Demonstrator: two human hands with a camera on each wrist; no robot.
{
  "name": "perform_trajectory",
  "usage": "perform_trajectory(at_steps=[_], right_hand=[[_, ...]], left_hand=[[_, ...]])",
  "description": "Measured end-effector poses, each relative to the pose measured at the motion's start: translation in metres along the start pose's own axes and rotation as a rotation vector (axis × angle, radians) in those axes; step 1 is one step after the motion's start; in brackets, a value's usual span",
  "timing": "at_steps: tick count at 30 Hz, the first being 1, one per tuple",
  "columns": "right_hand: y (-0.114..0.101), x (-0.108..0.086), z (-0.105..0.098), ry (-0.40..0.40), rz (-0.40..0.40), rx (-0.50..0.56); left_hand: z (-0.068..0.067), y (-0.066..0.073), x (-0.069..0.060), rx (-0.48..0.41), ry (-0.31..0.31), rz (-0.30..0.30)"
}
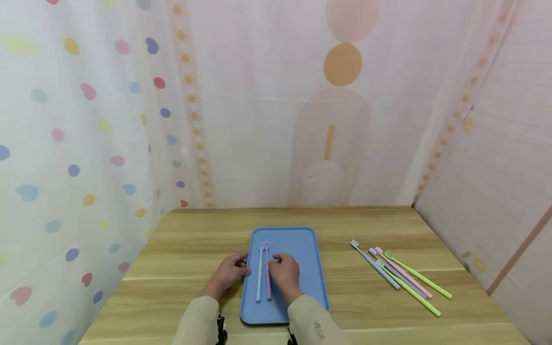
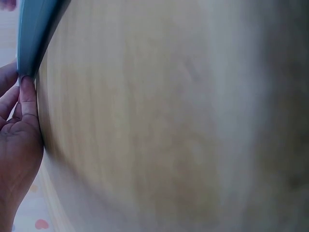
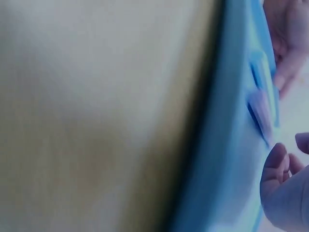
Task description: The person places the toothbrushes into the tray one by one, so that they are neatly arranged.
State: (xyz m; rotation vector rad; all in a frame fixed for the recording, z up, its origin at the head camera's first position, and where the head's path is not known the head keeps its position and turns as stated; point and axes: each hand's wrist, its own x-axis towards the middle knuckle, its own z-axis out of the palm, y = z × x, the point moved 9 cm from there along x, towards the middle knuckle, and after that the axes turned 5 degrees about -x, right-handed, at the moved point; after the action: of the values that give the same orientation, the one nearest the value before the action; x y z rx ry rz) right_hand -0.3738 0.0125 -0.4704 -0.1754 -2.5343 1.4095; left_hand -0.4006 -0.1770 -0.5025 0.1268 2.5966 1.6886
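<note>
A blue tray (image 1: pixel 302 244) lies on the table; a light blue toothbrush (image 1: pixel 259 278) and a purple toothbrush (image 1: pixel 268 280) rest side by side on it, heads toward the far end. My left hand (image 1: pixel 228 274) grips the tray's left edge; in the left wrist view, thumb and fingers of that hand (image 2: pixel 19 140) hold the tray rim (image 2: pixel 38 34). Over the tray, my right hand (image 1: pixel 285 275) has bent fingers right beside the purple handle. The right wrist view shows this hand (image 3: pixel 287 191) with its fingertips apart, close to the purple toothbrush (image 3: pixel 260 115), nothing visible between them.
On the wooden table (image 1: pixel 198 239), right of the tray, several toothbrushes lie in a loose, partly overlapping group: a blue one (image 1: pixel 375 265), pink (image 1: pixel 409 278), purple and green ones (image 1: pixel 424 278). A patterned curtain (image 1: pixel 258 143) hangs behind the table.
</note>
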Motion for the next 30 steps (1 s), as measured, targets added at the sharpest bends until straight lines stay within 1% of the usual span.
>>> perform_trajectory(at_steps=[2,5,7,9,10,12,14,16,18,22,24,26,29,30], right_hand=[[-0.007,0.006,-0.005,-0.035,-0.046,0.034],[-0.015,0.021,-0.02,-0.071,-0.113,0.051],[-0.014,0.032,-0.036,-0.082,-0.152,0.051],[-0.008,0.043,-0.056,-0.084,-0.163,0.063],[-0.003,0.049,-0.068,-0.076,-0.171,0.069],[0.012,0.06,-0.094,-0.072,-0.155,0.079],[0.031,0.071,-0.119,-0.078,-0.119,0.082],[0.05,0.081,-0.145,-0.079,-0.092,0.038],[0.07,0.087,-0.168,-0.102,-0.066,-0.002],[0.103,0.09,-0.208,-0.176,-0.063,-0.097],[0.118,0.088,-0.226,-0.232,-0.057,-0.118],[0.131,0.086,-0.245,-0.267,-0.056,-0.147],[0.149,0.083,-0.272,-0.296,-0.036,-0.147],[0.154,0.083,-0.28,-0.297,-0.031,-0.165]], left_hand=[[-0.005,-0.003,-0.002,0.009,0.009,-0.017],[-0.013,-0.005,-0.003,0.012,0.024,-0.017],[-0.015,-0.006,-0.004,-0.001,0.027,-0.027],[-0.017,-0.008,-0.006,-0.008,0.019,-0.033],[-0.017,-0.008,-0.006,-0.011,0.016,-0.041],[-0.017,-0.008,-0.007,-0.011,0.008,-0.049],[-0.017,-0.007,-0.008,-0.013,0.006,-0.048],[-0.016,-0.006,-0.009,-0.019,0.009,-0.051],[-0.016,-0.005,-0.009,-0.024,0.011,-0.047],[-0.014,-0.006,-0.01,-0.034,0.012,-0.054],[-0.012,-0.006,-0.011,-0.035,0.007,-0.063],[-0.012,-0.006,-0.011,-0.036,0.005,-0.074],[-0.012,-0.005,-0.01,-0.037,0.003,-0.081],[-0.012,-0.005,-0.01,-0.036,0.003,-0.082]])
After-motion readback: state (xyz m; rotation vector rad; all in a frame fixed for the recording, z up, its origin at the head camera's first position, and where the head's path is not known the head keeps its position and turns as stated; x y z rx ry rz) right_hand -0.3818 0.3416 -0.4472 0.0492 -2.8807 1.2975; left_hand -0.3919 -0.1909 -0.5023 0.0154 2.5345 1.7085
